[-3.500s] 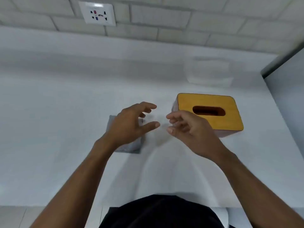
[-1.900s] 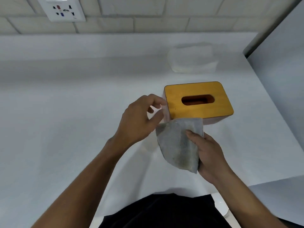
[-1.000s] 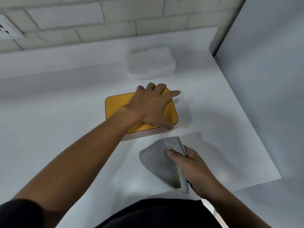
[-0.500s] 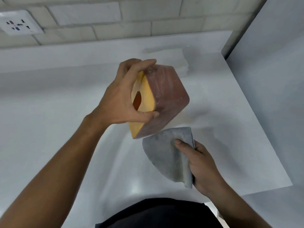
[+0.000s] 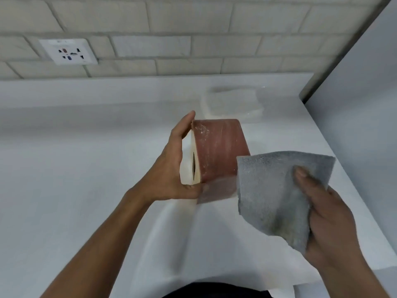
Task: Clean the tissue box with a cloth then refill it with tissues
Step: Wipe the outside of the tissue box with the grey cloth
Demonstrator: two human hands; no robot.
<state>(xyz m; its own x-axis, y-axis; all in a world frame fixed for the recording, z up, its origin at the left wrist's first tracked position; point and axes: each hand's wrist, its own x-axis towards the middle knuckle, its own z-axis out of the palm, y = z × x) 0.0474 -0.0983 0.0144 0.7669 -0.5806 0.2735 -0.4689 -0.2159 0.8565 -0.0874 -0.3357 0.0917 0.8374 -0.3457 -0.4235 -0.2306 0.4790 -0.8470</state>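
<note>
The tissue box (image 5: 219, 153) is lifted above the white counter and turned on its side. Its reddish-brown side wall, speckled with white dust, faces me, and its lid with the slot points left toward my palm. My left hand (image 5: 171, 168) grips the box, fingers over its top edge and thumb under its lower edge. My right hand (image 5: 328, 220) holds a grey cloth (image 5: 272, 190) spread out just right of the box, the thumb pressed on the cloth's front. The cloth overlaps the box's lower right corner.
A stack of white tissues (image 5: 232, 104) lies on the counter (image 5: 86, 168) behind the box, near the tiled wall. A wall socket (image 5: 68, 51) sits at the upper left. A grey panel (image 5: 365, 104) bounds the counter on the right.
My left hand picked the box up off the counter and rotated it so the brown side faces me. My right hand raised the cloth up beside the box.
</note>
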